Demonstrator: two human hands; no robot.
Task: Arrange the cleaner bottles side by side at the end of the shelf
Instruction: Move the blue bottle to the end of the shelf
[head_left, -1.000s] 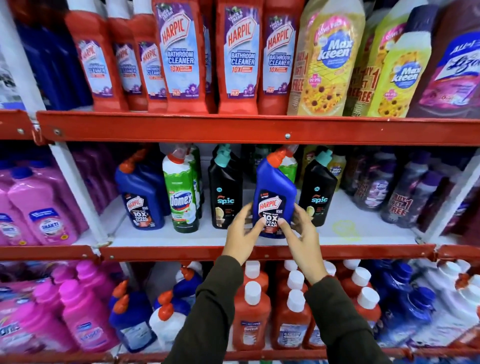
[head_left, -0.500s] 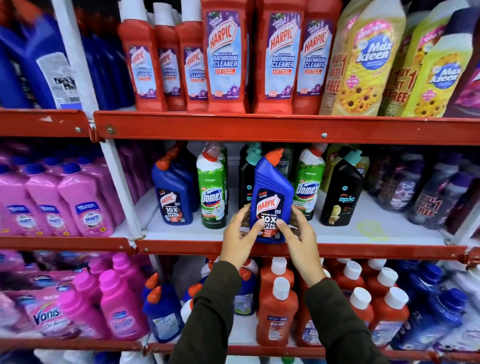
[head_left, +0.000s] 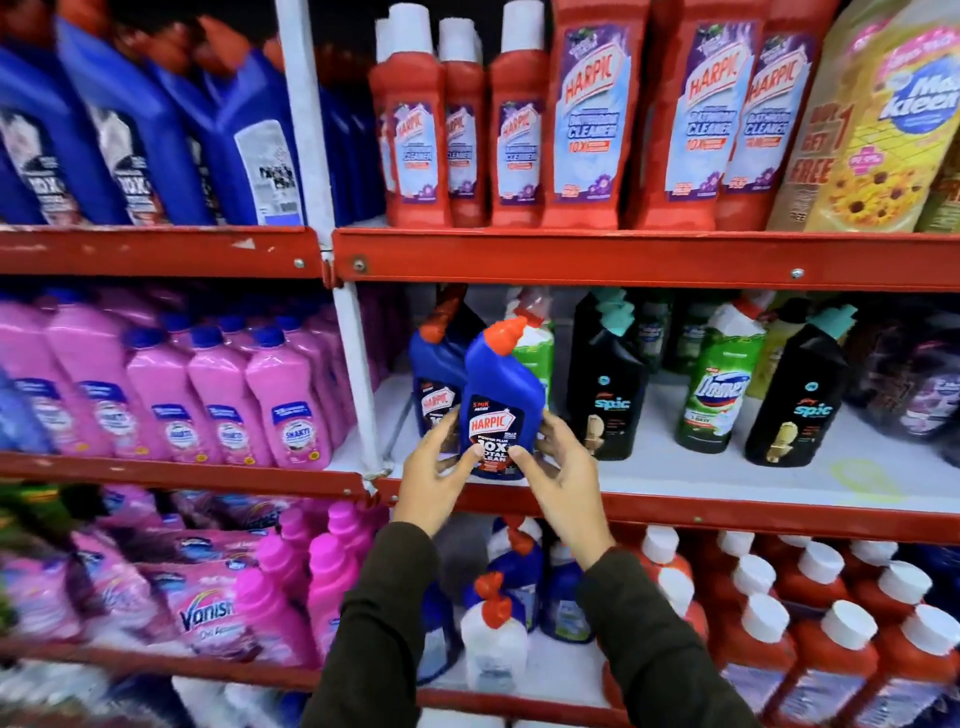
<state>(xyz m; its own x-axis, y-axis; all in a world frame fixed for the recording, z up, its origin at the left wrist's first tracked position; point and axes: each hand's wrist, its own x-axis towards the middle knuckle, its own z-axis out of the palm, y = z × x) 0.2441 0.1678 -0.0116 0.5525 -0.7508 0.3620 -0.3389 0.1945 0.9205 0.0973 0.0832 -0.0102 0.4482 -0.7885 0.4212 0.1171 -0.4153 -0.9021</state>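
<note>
Both hands grip a blue Harpic bottle with an orange cap, upright at the front left of the white middle shelf. My left hand holds its left side, my right hand its right side. Just behind and left stands a second blue Harpic bottle, partly hidden. A green Domex bottle peeks out behind the held bottle. Further right stand a black Spic bottle, another Domex bottle and a second Spic bottle.
A white upright post bounds the shelf's left end. Pink bottles fill the neighbouring bay. Red Harpic bathroom cleaners stand on the shelf above, red and blue bottles below. Bare shelf surface shows at the front right.
The held Harpic bottle has travelled left along the shelf, past the Spic and Domex bottles, to beside the other blue Harpic near the post. Both hands stay on it.
</note>
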